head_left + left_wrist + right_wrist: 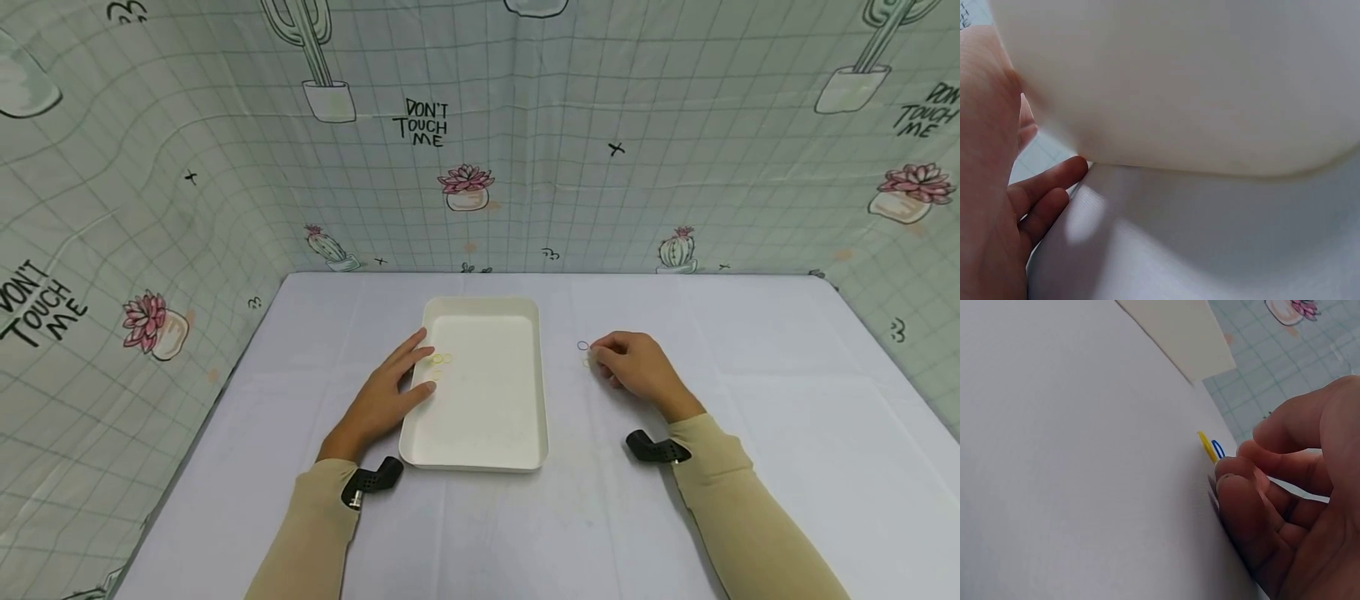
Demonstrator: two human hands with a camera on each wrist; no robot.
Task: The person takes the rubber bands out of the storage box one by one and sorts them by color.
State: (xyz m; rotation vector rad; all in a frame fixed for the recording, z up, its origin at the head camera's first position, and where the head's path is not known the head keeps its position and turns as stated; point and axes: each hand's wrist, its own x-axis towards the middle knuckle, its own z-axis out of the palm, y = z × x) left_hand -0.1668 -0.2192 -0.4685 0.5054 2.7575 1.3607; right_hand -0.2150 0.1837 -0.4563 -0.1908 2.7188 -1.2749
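Hand (1304, 515) near yellow ring (1207, 445), blue ring (1218, 449)

Two bare hands (378, 402), one rectangular white tray (487, 425), at least four small thin rings (442, 359).
In the tray I count at least two yellow rings; they are too faint for an exact number. Outside the tray there are one blue ring (1215, 447) and one yellow ring (1206, 445). Also visible are two beige sleeves (307, 525), two black wrist devices (384, 474), one table under white cloth (480, 533) and three printed pink succulents (467, 177).
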